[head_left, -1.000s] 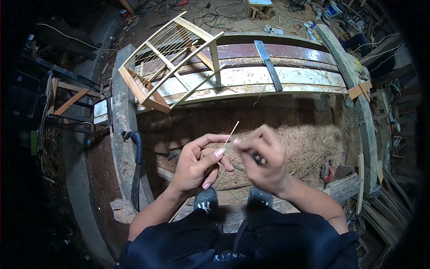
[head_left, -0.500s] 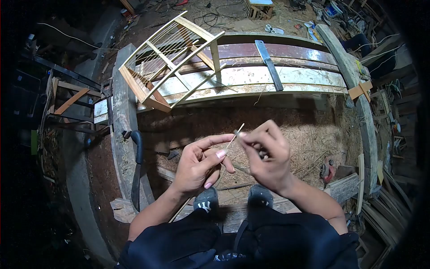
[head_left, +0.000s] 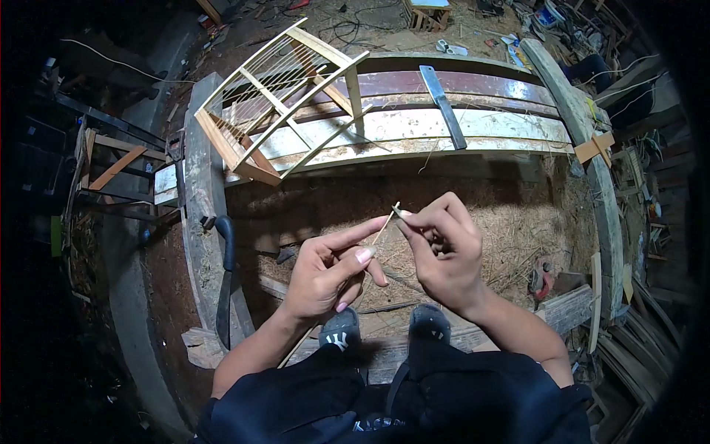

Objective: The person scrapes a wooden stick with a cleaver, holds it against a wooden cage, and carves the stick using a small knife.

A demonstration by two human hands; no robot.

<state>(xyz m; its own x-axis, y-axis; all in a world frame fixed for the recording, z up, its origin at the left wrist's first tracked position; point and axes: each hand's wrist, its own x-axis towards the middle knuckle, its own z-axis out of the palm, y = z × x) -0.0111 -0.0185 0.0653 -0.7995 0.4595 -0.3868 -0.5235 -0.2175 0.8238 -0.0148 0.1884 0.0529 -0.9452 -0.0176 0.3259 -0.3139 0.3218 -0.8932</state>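
My left hand (head_left: 329,274) pinches a thin light stick (head_left: 382,230) between thumb and fingers; its upper end points up and to the right. My right hand (head_left: 449,251) is closed on a small dark blade-like piece (head_left: 400,212), which touches the stick near its upper tip. Most of that piece is hidden by the fingers. Beyond the hands, a wooden frame with thin parallel rods (head_left: 281,103) rests tilted on the bench planks (head_left: 488,122). A cleaver-like blade (head_left: 442,107) lies on the planks to its right.
A dark-handled curved knife (head_left: 226,259) lies on the left beam (head_left: 201,177). Wood shavings (head_left: 510,229) cover the ground below the hands. Two shoes (head_left: 340,329) show near the front board. A red tool (head_left: 543,283) lies at the right, near a weathered beam (head_left: 606,222).
My right hand has moved slightly right and up with the small dark piece, towards the stick's tip. My left hand has stayed nearly in place, still holding the stick.
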